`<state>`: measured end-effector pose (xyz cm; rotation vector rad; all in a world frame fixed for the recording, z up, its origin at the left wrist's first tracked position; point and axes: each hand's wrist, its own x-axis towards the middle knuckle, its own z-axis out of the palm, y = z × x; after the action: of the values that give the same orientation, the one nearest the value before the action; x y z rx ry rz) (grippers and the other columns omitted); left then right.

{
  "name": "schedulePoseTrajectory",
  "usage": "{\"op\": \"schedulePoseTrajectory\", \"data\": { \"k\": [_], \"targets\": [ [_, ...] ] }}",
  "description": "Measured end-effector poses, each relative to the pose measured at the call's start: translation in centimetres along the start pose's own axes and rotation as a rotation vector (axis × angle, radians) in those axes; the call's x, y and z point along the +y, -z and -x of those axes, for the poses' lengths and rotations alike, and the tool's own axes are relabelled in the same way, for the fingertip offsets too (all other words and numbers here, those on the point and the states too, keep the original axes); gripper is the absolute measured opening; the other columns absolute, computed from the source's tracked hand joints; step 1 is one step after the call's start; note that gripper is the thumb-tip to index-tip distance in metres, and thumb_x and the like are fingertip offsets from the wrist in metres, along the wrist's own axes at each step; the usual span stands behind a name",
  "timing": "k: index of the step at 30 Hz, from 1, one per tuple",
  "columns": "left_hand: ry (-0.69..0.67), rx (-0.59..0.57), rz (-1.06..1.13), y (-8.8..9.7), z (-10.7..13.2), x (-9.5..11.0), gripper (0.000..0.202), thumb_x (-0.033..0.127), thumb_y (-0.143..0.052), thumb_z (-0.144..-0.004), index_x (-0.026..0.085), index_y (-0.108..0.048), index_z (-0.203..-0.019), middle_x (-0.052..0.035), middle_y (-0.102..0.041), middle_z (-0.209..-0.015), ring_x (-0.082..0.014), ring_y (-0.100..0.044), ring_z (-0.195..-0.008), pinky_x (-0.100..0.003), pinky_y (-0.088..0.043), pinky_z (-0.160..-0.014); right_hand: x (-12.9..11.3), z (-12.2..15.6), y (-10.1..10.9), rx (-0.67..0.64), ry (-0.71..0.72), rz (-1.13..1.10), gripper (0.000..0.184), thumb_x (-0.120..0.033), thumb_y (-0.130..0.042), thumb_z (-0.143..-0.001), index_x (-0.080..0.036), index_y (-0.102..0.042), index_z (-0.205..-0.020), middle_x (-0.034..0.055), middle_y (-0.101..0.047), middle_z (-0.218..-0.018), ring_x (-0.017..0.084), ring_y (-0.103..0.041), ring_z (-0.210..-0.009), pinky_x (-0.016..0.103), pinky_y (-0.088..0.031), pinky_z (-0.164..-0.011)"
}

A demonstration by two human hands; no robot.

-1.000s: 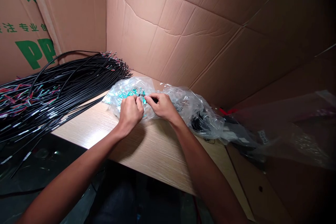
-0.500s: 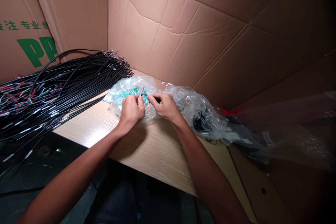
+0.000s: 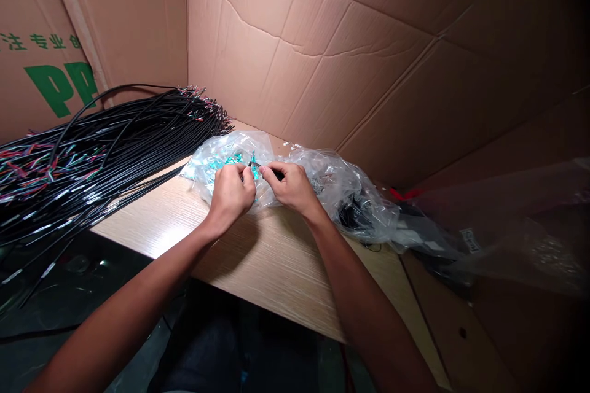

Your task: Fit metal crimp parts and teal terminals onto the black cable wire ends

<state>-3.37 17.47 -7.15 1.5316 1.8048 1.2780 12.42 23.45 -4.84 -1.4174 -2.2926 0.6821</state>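
My left hand [image 3: 229, 194] and my right hand [image 3: 289, 185] meet over a clear plastic bag of small teal parts [image 3: 216, 159] on the wooden table [image 3: 258, 258]. Both hands are closed in a pinch, fingertips almost touching. Between them runs a short black cable end [image 3: 256, 165]; the right hand grips its black sheath and the left pinches something tiny at its tip that I cannot make out. A second clear bag [image 3: 350, 196] with dark parts lies just right of my right hand.
A thick bundle of black cables [image 3: 92, 147] with coloured stripped ends lies across the table's left side. Cardboard walls [image 3: 322, 43] enclose the back and sides. More plastic bags [image 3: 507, 239] sit at the right. Below the table edge it is dark.
Both hands stay in place over the teal bag; only the fingertips shift slightly on the cable end. The view has drifted a little.
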Motion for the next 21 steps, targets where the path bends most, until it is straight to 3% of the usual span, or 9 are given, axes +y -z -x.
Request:
{"op": "schedulePoseTrajectory", "data": {
  "k": [5, 14, 21],
  "targets": [
    [0.023, -0.018, 0.011, 0.06, 0.01, -0.13, 0.033, 0.019, -0.054, -0.105, 0.011, -0.076, -0.081, -0.0102, -0.071, -0.075, -0.019, -0.056, -0.064, -0.032, -0.034, -0.068, 0.3, -0.15, -0.23, 0.005, 0.009, -0.04, 0.068, -0.06, -0.045, -0.107, -0.001, -0.076, -0.116, 0.0054, -0.063, -0.1, -0.012, -0.033, -0.08, 0.005, -0.022, -0.077],
    [-0.012, 0.001, 0.006, -0.08, 0.14, -0.25, 0.034, 0.019, -0.052, -0.105, 0.011, -0.074, -0.08, -0.0102, -0.071, -0.076, -0.0179, -0.054, -0.064, -0.033, -0.034, -0.068, 0.06, -0.19, -0.19, -0.028, 0.017, -0.035, 0.071, -0.063, -0.044, -0.106, 0.0, -0.076, -0.106, 0.0052, -0.059, -0.091, -0.012, -0.034, -0.078, 0.006, -0.022, -0.074],
    [-0.044, -0.009, -0.11, 0.26, 0.58, 0.45, 0.04, 0.019, -0.049, -0.108, 0.012, -0.074, -0.079, -0.0115, -0.072, -0.076, -0.0193, -0.055, -0.064, -0.035, -0.032, -0.07, 0.35, -0.28, 0.01, -0.026, 0.039, 0.007, 0.073, -0.064, -0.044, -0.105, 0.004, -0.071, -0.1, 0.0062, -0.057, -0.087, -0.011, -0.026, -0.076, 0.007, -0.018, -0.074]
  ]
}}
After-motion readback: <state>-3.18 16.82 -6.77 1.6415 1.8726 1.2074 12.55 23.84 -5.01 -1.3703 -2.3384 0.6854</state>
